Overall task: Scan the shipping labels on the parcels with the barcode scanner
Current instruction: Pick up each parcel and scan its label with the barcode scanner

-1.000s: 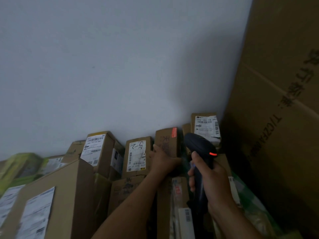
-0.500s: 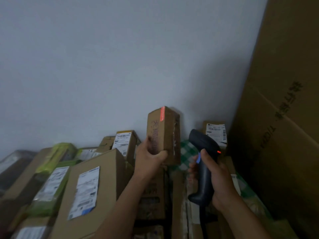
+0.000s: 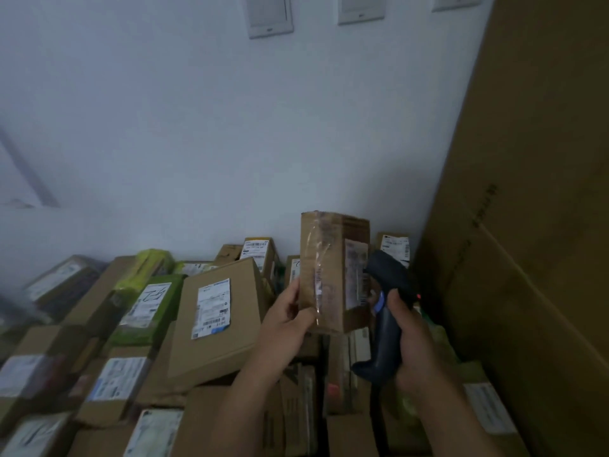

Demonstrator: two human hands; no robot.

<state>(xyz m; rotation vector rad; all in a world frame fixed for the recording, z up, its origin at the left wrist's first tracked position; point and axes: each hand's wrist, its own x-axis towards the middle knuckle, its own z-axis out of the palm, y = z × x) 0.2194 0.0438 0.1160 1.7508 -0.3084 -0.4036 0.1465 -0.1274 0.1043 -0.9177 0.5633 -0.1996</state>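
The parcel (image 3: 329,275), a small cardboard box, is held upright above the pile of boxes (image 3: 214,324), its lower left edge gripped by the left hand (image 3: 286,328). Just beside its labelled right face, the right hand (image 3: 412,344) is wrapped around the scanner (image 3: 389,278).

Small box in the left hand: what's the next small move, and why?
Probably ease the scanner back slightly and square its head to the label. The left hand holds the small box upright, with the label on the face toward the scanner. The right hand grips the scanner, whose head sits right at the label's edge, likely too close to read.
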